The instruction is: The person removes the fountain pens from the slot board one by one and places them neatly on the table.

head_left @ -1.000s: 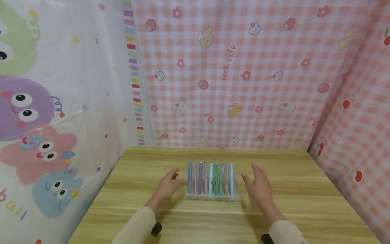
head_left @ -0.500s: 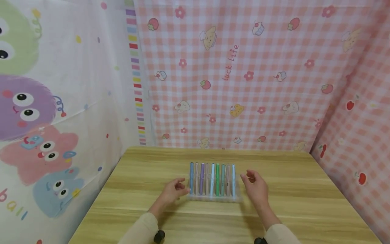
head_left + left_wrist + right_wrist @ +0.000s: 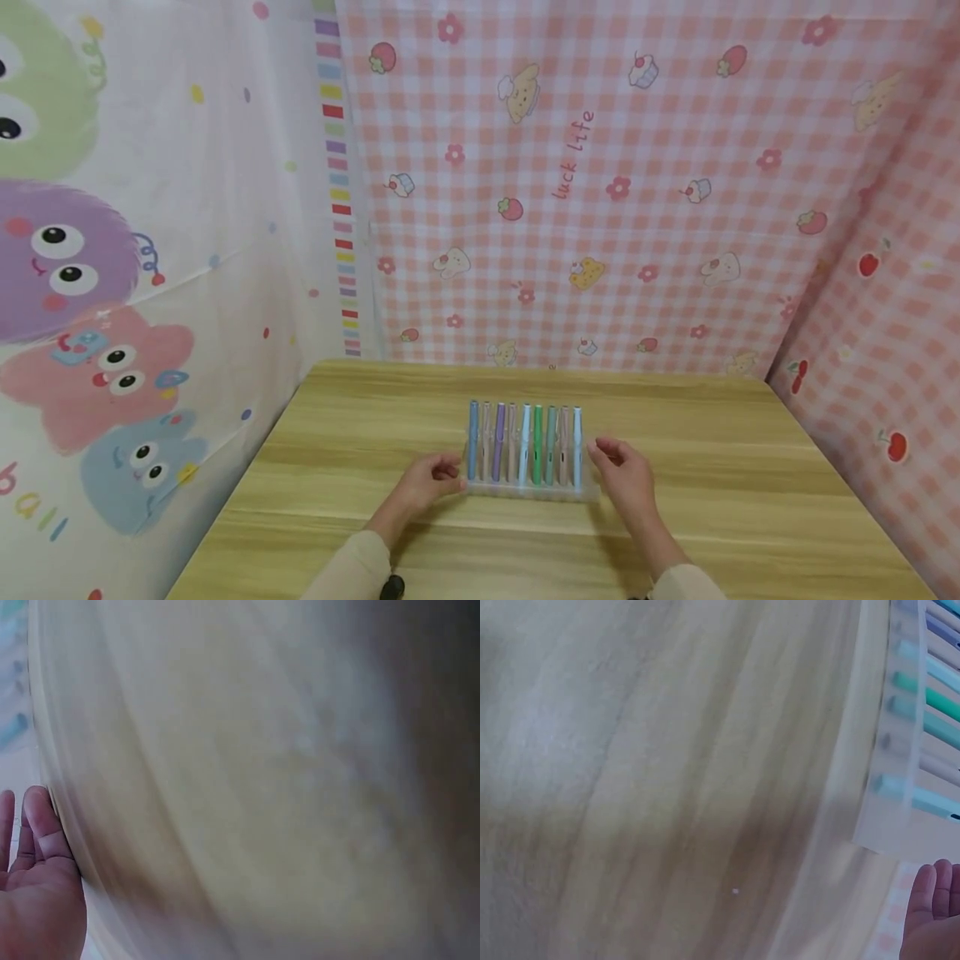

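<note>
A frosted clear pen holder [image 3: 532, 493] stands on the table with several slim pens in a row. Among them are a blue pen [image 3: 473, 442] at the left end, a purple one, a green pen [image 3: 537, 446] and a light blue pen [image 3: 577, 447] at the right end. My left hand [image 3: 426, 483] is at the holder's left end, thumb tip right at its lower corner. Beside the right end is my right hand [image 3: 628, 479], fingers loosely bent. The right wrist view shows its fingers extended near the holder's corner [image 3: 885, 825].
The wood-grain table [image 3: 360, 400] runs back to a pink checked cloth [image 3: 600, 225]. A white cartoon-printed cloth [image 3: 247, 208] hangs at the left, and another checked cloth [image 3: 885, 350] hangs at the right.
Both hands have come closer to the holder's ends and lower along its sides, their fingers bending more. The pens and holder stay in place on the table while the head view shifts slightly.
</note>
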`<move>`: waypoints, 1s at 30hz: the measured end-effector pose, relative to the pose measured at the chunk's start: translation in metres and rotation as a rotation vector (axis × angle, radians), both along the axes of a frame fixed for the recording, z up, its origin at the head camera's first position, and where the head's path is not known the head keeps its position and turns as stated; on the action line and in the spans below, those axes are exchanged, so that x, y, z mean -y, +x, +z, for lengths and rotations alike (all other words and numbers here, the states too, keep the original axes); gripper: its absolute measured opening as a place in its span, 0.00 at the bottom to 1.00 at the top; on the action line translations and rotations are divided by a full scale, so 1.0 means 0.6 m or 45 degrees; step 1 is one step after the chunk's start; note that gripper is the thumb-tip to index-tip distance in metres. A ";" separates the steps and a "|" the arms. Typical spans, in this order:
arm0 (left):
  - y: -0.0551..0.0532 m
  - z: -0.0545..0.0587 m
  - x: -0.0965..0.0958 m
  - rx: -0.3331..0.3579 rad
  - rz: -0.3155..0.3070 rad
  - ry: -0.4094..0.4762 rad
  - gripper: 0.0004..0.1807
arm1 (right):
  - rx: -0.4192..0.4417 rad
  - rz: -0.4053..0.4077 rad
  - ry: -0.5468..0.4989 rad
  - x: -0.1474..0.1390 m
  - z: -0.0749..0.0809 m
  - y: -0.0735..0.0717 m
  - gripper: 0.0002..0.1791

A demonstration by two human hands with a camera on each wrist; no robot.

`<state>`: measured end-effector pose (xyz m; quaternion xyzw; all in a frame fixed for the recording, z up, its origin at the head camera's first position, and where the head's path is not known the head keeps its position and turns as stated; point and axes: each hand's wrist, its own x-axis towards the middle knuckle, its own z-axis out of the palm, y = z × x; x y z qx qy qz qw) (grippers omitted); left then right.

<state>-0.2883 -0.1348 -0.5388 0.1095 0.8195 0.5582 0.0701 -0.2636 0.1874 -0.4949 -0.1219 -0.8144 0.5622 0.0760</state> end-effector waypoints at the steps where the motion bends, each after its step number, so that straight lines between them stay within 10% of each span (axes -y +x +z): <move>1: -0.001 -0.001 0.001 -0.001 0.001 -0.002 0.22 | -0.005 0.001 -0.011 -0.001 -0.004 0.000 0.20; 30: 0.003 -0.003 -0.003 -0.002 -0.003 -0.009 0.07 | 0.024 0.127 -0.228 0.004 -0.036 -0.024 0.19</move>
